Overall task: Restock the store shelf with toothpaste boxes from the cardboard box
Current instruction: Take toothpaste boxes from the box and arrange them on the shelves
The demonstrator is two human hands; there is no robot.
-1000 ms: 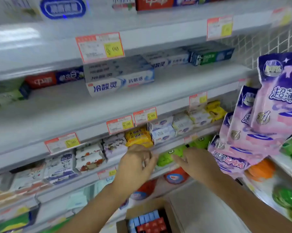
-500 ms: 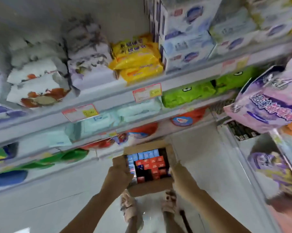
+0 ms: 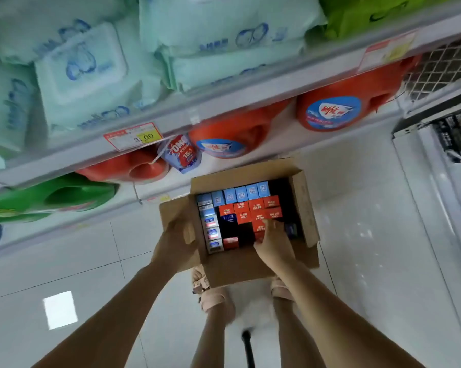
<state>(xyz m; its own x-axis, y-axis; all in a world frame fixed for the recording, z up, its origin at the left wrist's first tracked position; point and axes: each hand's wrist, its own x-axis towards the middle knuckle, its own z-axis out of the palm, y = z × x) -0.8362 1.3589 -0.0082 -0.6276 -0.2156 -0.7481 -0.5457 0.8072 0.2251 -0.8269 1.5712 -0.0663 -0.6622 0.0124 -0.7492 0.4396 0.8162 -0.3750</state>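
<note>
Your left hand [image 3: 175,241] grips the cardboard box [image 3: 307,208] by its left flap; your right hand [image 3: 273,241] touches red toothpaste boxes [image 3: 256,208] inside (grip unclear).

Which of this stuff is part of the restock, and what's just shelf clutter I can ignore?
Job: cardboard box; red toothpaste boxes and blue toothpaste boxes inside it; left hand gripping its flap; right hand in among the red ones.
Ignore: wipe packs, orange detergent jugs, green jug, OMO pouch, price tag.
</note>
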